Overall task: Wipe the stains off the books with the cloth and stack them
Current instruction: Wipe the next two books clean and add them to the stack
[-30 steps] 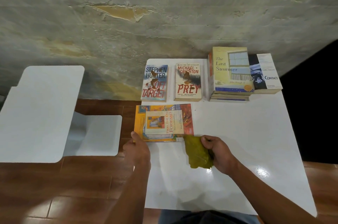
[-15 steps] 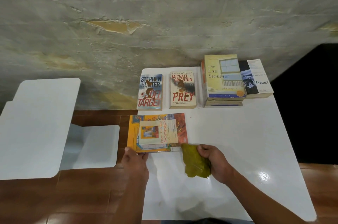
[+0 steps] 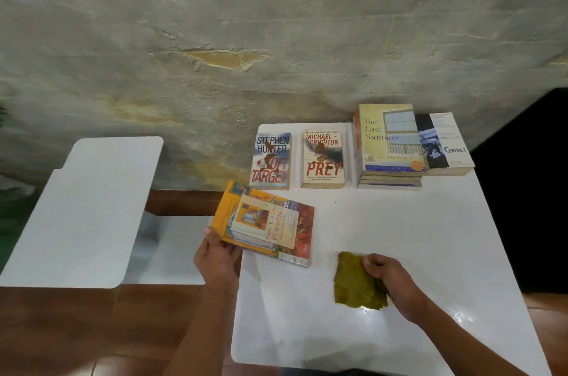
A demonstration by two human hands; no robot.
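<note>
Head view: left hand (image 3: 218,262) gripping orange book (image 3: 266,223), right (image 3: 392,282) seemingly clutching cloth (image 3: 355,282), stack (image 3: 390,145) beyond.

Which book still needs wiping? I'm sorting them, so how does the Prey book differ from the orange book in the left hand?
The Prey book lies flat at the back of the table with brown stains on its cover; the orange book shows none that I can tell. Nothing touches the Prey book; the left hand grips the orange book's corner, tilting it over the table edge. The orange book looks larger. Both are face-up paperbacks.
</note>
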